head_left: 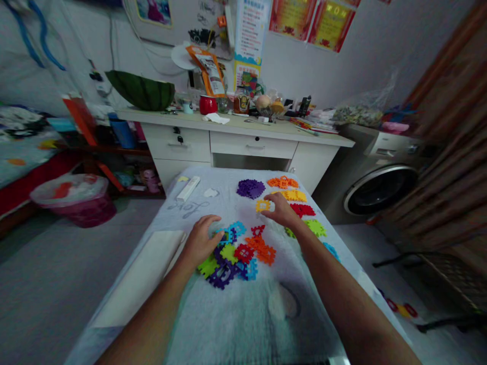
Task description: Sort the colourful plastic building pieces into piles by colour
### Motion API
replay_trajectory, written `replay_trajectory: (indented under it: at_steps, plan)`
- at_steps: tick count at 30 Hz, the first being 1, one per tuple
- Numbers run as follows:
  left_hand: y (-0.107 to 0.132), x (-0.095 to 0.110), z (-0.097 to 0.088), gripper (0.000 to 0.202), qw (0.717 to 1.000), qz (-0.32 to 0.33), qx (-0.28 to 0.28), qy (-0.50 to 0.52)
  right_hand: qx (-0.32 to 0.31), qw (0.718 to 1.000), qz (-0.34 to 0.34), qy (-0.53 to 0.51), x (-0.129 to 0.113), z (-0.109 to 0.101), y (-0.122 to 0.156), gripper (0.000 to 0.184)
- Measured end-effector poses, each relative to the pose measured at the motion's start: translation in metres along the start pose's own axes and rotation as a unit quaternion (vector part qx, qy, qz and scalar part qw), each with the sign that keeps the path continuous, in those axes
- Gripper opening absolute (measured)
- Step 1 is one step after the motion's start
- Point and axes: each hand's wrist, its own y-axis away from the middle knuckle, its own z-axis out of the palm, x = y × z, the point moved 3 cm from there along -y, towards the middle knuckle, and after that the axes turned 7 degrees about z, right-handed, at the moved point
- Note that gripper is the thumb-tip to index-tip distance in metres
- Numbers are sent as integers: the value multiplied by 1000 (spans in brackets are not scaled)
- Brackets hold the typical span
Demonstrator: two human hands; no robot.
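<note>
My right hand (280, 209) pinches a yellow interlocking plastic tile (262, 205) above the cloth. Just beyond it lie the sorted groups: purple tiles (250, 188), orange tiles (282, 182), yellow tiles (292, 195), red tiles (302, 210) and green tiles (315, 227). Some blue tiles (332, 250) show past my right forearm. Curved with its fingers apart, my left hand (203, 238) rests at the left edge of a mixed pile, next to a light blue tile (238, 228). In that pile are a red tile (244, 253), a lime tile (229, 253), dark purple tiles (222, 275) and orange tiles (262, 249).
A pale cloth (213, 314) covers the table. On it lie a white remote-like strip (188, 188) and a flat white box (140, 279). Behind stands a white desk (251, 147) with a watermelon piece (140, 91). A washing machine (380, 172) is at right, a pink bin (76, 200) at left.
</note>
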Motion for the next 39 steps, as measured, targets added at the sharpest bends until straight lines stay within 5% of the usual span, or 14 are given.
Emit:
replay_trajectory:
  at_steps: [3,7,18,26,33,39]
  plan:
    - [-1,-2,1,34,1000,6,0,-8,37,994,73,70,42,-8,-21,46]
    - [0,-3,2,33,1000,6,-3,-12,11,977,155,148,76,-11,-42,48]
    - [0,-4,-2,31,1000,-1,-7,-22,7,946,257,196,86,-8,-63,49]
    - [1,-1,0,30,999,8,-16,-29,42,970,177,161,39,-1,-38,42]
    - [2,1,3,32,998,8,-50,-38,-111,991,6,68,-23,21,15,34]
    - [3,13,2,35,994,12,-95,-53,-185,974,-15,130,-34,31,43,36]
